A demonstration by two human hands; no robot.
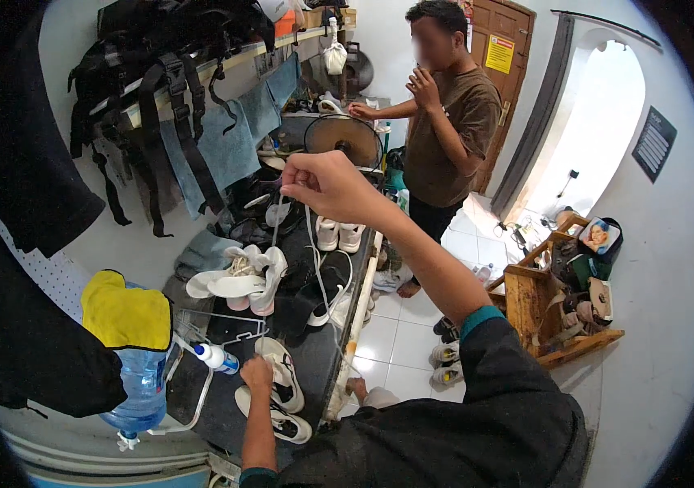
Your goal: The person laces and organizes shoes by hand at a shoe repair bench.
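Observation:
A long white shoelace [312, 236] hangs from my right hand [318, 183], raised high over the bench with thumb and fingers pinched on it. One strand drops toward a cream sneaker with dark stripes [283, 376] on the dark bench top. The other strand loops down past the black shoes. My left hand [257, 372] is closed and rests against the side of that sneaker; what its fingers grip is hidden. The sneaker's mate [288, 427] lies beside it, nearer to me.
White shoes [243, 281] and a white pair [340, 234] stand farther along the bench. At left are a white bottle with a blue cap [217, 358], a water jug [139, 390] and a yellow cloth [126, 311]. A person [452, 122] stands beyond, near a fan [343, 140].

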